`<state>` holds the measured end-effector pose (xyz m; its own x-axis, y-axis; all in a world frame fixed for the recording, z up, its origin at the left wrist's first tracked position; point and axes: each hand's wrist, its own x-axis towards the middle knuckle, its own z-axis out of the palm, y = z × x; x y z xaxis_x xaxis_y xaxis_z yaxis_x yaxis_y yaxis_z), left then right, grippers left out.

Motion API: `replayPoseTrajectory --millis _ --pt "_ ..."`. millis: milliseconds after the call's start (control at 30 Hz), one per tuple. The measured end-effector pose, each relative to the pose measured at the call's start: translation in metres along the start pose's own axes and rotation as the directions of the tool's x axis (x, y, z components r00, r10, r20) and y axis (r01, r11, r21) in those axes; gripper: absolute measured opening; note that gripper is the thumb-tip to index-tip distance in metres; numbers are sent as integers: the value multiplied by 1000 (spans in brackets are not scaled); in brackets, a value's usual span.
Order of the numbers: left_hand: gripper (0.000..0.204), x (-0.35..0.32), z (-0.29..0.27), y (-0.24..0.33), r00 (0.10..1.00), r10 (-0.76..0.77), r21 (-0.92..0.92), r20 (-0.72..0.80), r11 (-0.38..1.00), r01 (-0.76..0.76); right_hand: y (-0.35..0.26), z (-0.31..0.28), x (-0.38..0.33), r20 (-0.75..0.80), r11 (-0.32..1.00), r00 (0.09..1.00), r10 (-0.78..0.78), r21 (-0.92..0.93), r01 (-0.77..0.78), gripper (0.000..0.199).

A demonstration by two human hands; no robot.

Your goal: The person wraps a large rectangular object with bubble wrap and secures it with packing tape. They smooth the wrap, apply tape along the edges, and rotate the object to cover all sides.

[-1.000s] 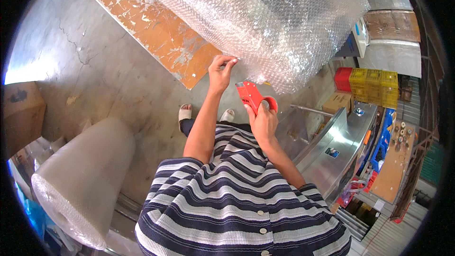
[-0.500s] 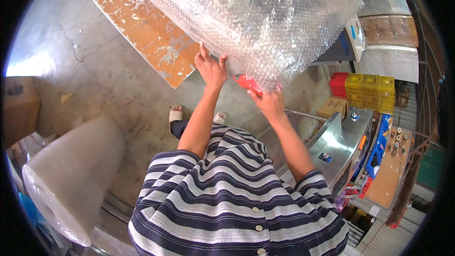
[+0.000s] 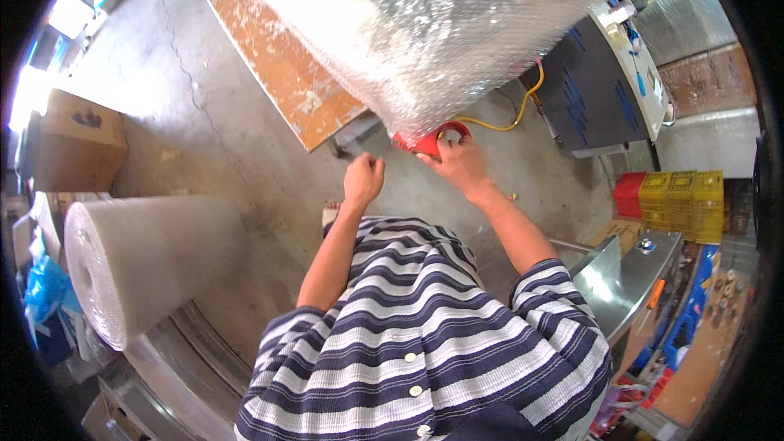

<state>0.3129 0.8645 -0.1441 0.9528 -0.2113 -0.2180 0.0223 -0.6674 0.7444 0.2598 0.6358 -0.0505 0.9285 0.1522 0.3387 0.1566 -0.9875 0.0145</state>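
Note:
A large object wrapped in clear bubble wrap (image 3: 457, 24) lies on a worn brown board (image 3: 278, 57) in front of me. At its near corner my right hand (image 3: 461, 167) is closed around a red tape dispenser (image 3: 425, 144), whose ring shows above the fingers. The dispenser's far end meets the wrap's lower edge. My left hand (image 3: 363, 180) hangs just below the board's near corner, fingers curled in, apart from the wrap. Nothing shows in it.
On the left stand a big bubble wrap roll (image 3: 155, 265) and a cardboard box (image 3: 82, 143). A dark cabinet (image 3: 584, 90) and yellow hose (image 3: 518, 118) are beyond my right hand. Yellow crates (image 3: 682, 204) and a metal bench (image 3: 612, 282) lie at the right.
My left hand has left the wrap's edge, moved down and curled its fingers. My right hand has turned the tape dispenser, so its ring now shows. The view has shifted.

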Motion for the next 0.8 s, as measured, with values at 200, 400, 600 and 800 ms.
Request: replayPoseTrajectory --millis 200,400,600,800 --pt "33 -28 -16 11 958 92 30 271 994 -104 16 -6 -6 30 995 999 -35 90 32 52" --pt "36 -37 -28 65 902 170 27 396 980 -196 54 8 -18 -10 998 1000 -28 48 28 49" --pt "46 -22 8 105 892 283 -97 351 959 -266 110 0 -5 38 998 999 35 43 -36 48" --pt "63 31 49 121 922 269 -247 279 948 -201 118 -10 -10 4 976 976 219 17 -219 47"
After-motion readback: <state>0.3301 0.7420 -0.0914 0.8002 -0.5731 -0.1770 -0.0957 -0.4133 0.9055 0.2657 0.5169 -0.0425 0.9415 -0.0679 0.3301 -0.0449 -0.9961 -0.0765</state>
